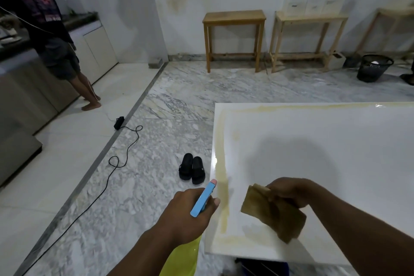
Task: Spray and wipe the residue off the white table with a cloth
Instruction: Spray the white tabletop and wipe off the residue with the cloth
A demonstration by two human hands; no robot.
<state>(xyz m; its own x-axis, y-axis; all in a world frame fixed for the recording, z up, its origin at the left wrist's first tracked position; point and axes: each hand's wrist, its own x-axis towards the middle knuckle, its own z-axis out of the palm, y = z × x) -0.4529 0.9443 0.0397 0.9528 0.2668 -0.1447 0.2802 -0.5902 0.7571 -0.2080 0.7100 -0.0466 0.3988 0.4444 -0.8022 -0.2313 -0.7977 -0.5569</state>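
Note:
The white table (313,145) fills the right half of the view, with a yellowish residue band (224,188) along its left, near and far edges. My left hand (190,213) grips a spray bottle (202,197) with a blue head, pink nozzle and yellow-green body, held just left of the table's near-left corner, nozzle pointing away from me. Over that same corner my right hand (289,190) holds a folded brown cloth (271,213), which hangs down toward the surface. Whether the cloth touches the table is unclear.
Black sandals (192,168) lie on the marble floor left of the table. A black cable and power strip (118,123) run across the floor. A person (51,36) stands at a counter far left. Wooden stools (234,38) and a black bin (373,67) line the back wall.

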